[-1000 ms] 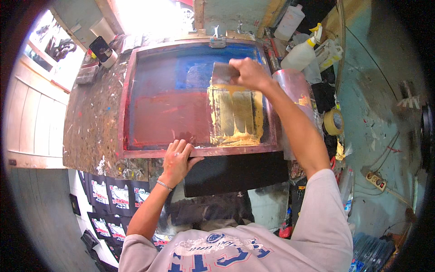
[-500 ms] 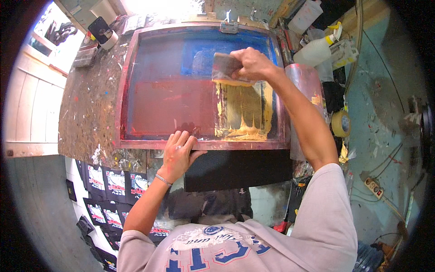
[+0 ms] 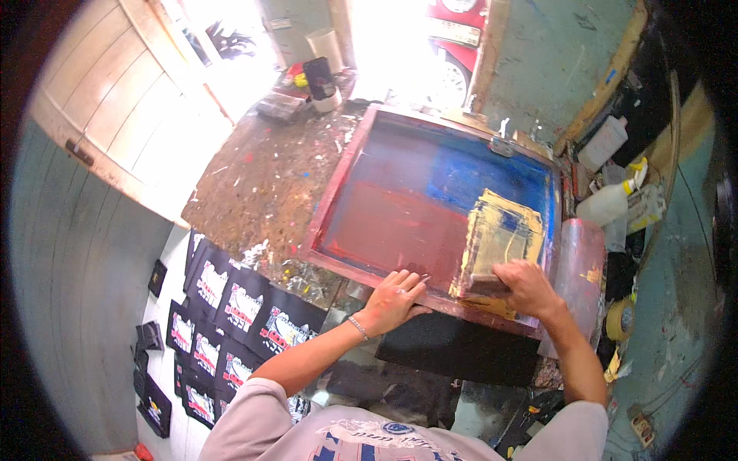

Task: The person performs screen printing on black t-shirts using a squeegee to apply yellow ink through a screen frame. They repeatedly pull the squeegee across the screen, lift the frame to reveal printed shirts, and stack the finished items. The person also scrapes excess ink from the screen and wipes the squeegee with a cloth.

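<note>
A screen printing frame with reddish wooden rails lies on the worktable, slanted in view. Its mesh is stained dark red and blue, with yellow ink around a pale rectangle at the right. My right hand is closed round a squeegee at the near end of that yellow patch; the hand partly hides the tool. At the near rail, my left hand grips the frame, fingers over the wood and thumb in front. Black material sticks out from beneath the frame.
Printed black pieces lie in rows at the lower left. Along the right edge stand a spray bottle, a clear plastic roll and a tape roll. A phone rests on a holder at the back left of the stained worktable.
My right hand has drawn the squeegee toward me, from the far end of the yellow patch to its near end. My left hand stays on the near rail. The view has turned and shifted.
</note>
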`<state>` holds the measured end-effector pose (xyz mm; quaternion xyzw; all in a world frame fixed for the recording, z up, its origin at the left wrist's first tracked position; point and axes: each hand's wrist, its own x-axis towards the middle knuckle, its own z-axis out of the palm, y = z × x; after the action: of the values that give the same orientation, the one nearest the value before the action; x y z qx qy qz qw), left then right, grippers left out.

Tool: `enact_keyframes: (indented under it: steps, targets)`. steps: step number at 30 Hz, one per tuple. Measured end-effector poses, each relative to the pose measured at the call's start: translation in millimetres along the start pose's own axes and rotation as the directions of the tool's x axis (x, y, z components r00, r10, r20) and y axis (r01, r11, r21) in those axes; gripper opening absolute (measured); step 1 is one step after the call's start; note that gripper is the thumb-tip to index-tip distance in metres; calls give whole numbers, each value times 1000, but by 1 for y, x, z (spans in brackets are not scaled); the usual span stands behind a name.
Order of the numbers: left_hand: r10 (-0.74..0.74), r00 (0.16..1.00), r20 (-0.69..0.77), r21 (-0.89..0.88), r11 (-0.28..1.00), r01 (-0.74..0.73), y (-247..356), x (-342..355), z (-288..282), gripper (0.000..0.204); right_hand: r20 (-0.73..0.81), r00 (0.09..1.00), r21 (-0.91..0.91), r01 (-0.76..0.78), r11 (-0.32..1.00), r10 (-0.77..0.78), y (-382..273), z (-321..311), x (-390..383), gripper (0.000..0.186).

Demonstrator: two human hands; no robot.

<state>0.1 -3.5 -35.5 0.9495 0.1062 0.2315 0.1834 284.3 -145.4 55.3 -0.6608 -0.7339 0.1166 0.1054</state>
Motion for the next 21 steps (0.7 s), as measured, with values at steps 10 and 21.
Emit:
enact_keyframes:
  steps: [10,21]
  targets:
    - [-75,995,67,15,997,74,8,6,-3,41,-231,954,-115,-220,969,189,-42,11,-21,11]
    - [-63,995,80,24,998,61,5,5,-4,38,-253,931,-38,-279,959,261,-47,19,-27,22]
